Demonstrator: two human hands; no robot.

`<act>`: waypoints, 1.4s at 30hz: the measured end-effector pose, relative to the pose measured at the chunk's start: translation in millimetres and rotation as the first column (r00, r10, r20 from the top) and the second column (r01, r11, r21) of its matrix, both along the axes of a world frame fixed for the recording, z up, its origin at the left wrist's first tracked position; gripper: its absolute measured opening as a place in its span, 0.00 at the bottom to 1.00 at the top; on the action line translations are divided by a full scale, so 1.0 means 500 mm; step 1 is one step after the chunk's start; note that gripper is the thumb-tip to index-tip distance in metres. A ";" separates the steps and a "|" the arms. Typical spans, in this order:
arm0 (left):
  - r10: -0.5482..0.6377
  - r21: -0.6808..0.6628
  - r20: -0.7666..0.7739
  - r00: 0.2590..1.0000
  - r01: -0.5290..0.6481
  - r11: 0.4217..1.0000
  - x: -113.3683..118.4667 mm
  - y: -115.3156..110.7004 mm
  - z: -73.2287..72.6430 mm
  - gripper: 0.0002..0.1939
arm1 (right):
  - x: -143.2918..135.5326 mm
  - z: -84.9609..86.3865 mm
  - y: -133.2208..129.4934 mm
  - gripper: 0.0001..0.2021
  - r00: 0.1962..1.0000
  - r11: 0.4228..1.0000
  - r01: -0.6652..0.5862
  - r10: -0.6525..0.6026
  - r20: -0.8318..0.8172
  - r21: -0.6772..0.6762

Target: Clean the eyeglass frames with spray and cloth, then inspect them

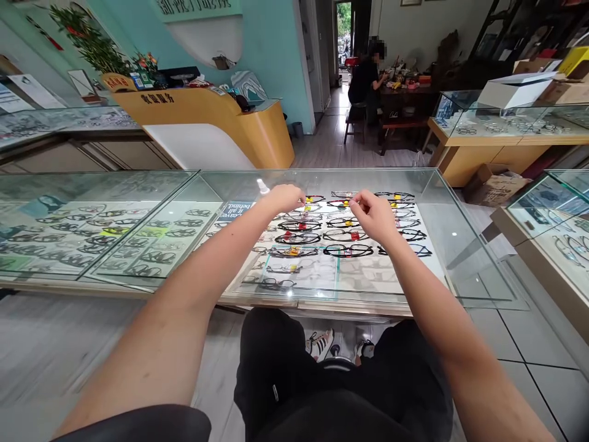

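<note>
Glass case (322,304): before me at 12 o'clock, housing the glasses.
Rows of glasses (348,251): at 12 o'clock, spread apart, presumably so each pair shows.
White bottle (262,186): at 11 o'clock, perhaps kept within reach.
Left hand (289,197): at 11 o'clock, arm outstretched, fingers curled beside a yellow-tagged pair (316,199); grip, I cannot tell.
Right hand (375,215): at 1 o'clock, thumb and forefinger bunched by a dark-rimmed pair (341,203); hold likewise unclear.
</note>
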State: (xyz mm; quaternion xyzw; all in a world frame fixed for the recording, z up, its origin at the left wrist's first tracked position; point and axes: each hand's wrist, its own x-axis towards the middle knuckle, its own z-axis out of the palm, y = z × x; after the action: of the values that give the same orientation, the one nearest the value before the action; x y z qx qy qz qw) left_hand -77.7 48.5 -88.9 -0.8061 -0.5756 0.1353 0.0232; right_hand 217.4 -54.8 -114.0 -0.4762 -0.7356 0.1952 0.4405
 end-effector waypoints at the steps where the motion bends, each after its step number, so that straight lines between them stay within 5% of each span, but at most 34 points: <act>1: -0.006 0.014 0.003 1.000 0.006 1.000 0.003 -0.005 0.005 0.18 | -0.001 0.000 -0.001 0.08 1.000 1.000 -0.002 0.002 0.003 -0.001; 7: -0.048 0.147 0.045 0.998 0.041 0.988 0.021 -0.044 0.057 0.18 | -0.004 -0.005 0.001 0.08 1.000 1.000 -0.009 0.009 0.003 -0.024; 10: -0.091 0.261 0.284 0.954 0.015 0.965 0.041 -0.070 0.089 0.16 | -0.002 -0.011 0.011 0.10 0.990 0.999 -0.014 0.007 -0.141 -0.048; 12: -0.156 0.314 0.601 0.784 -0.052 0.948 0.065 -0.091 0.097 0.15 | 0.001 -0.012 0.018 0.12 0.956 0.996 -0.051 0.028 -0.291 -0.070; 14: -0.210 0.300 0.844 0.494 -0.110 0.948 0.096 -0.111 0.087 0.16 | 0.005 -0.009 0.023 0.13 0.909 0.991 -0.104 0.059 -0.413 -0.087; 17: -0.167 0.181 0.978 0.125 -0.113 0.977 0.138 -0.135 0.043 0.16 | 0.009 0.000 0.021 0.17 0.854 0.981 -0.168 0.097 -0.512 -0.093; 20: -0.118 0.111 0.991 -0.066 -0.111 0.988 0.161 -0.151 -0.006 0.17 | 0.004 0.010 0.010 0.21 0.835 0.975 -0.195 0.108 -0.540 -0.108; 23: -0.113 0.097 0.985 -0.129 -0.125 0.987 0.163 -0.162 -0.030 0.18 | -0.010 0.014 -0.004 0.23 0.830 0.966 -0.227 0.128 -0.543 -0.120; 32: -0.106 0.093 0.981 -0.161 -0.090 0.992 0.175 -0.184 -0.039 0.17 | -0.035 0.013 -0.023 0.25 0.856 0.974 -0.194 0.108 -0.505 -0.119; 42: 0.041 -0.057 0.911 -0.411 -0.026 0.998 0.181 -0.171 -0.055 0.21 | -0.029 0.005 -0.014 0.24 0.853 0.985 -0.115 0.030 -0.521 -0.132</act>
State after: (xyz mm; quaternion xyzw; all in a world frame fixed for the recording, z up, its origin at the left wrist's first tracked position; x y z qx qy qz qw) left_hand 12.7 -37.0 -116.3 -0.5334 -0.3564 -0.5998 -0.4783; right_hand 202.9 -61.6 -111.7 -0.4115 -0.5898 0.3900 0.5751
